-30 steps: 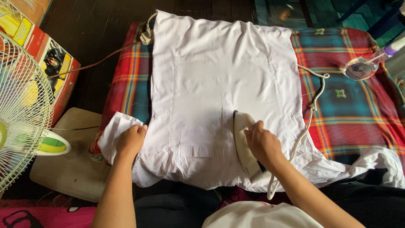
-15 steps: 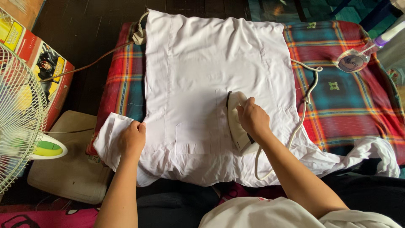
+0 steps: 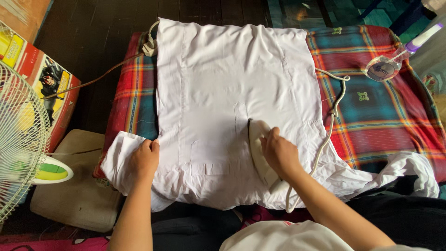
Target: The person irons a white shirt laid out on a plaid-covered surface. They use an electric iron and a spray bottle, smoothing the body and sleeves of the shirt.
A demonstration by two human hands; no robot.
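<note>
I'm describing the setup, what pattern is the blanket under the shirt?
Red, teal and orange plaid blanket, clearest in the head view.

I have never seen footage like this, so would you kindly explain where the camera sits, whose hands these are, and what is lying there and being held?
There is no machine here: a person works with two bare hands, and the single camera is worn on their head, looking down. A white shirt lies spread flat on a red and teal plaid blanket. The right hand grips the handle of a white clothes iron, which rests on the shirt's lower middle; its white cord trails off to the right. The left hand presses down on the shirt's sleeve at the left edge. A clear spray bottle lies on the blanket at upper right, and a white fan stands at far left.
</note>
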